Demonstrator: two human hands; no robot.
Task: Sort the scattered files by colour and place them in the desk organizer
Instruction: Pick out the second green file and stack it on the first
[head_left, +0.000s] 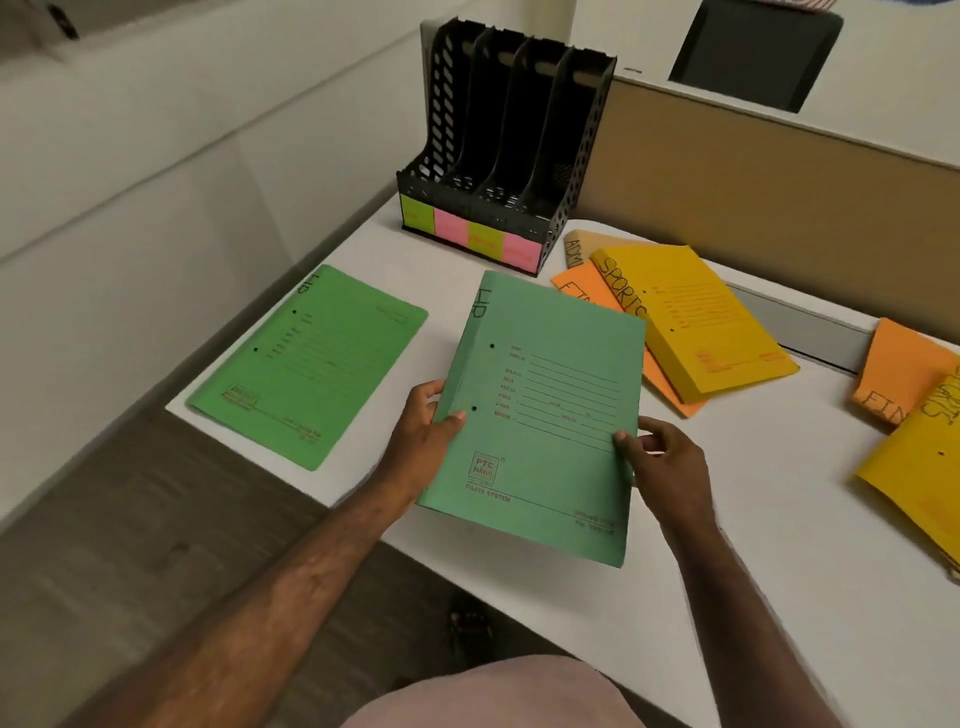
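Above white desk (727, 519), our left hand (423, 436) and right hand (662, 460) grip green HR file (545, 415) by side edges, black desk organizer (498, 150) beyond.

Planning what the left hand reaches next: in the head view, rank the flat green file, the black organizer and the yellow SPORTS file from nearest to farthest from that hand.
1. Flat green file: on the desk, just left of the left hand.
2. Yellow SPORTS file: to the right, beyond the held file.
3. Black organizer: at the desk's far edge.
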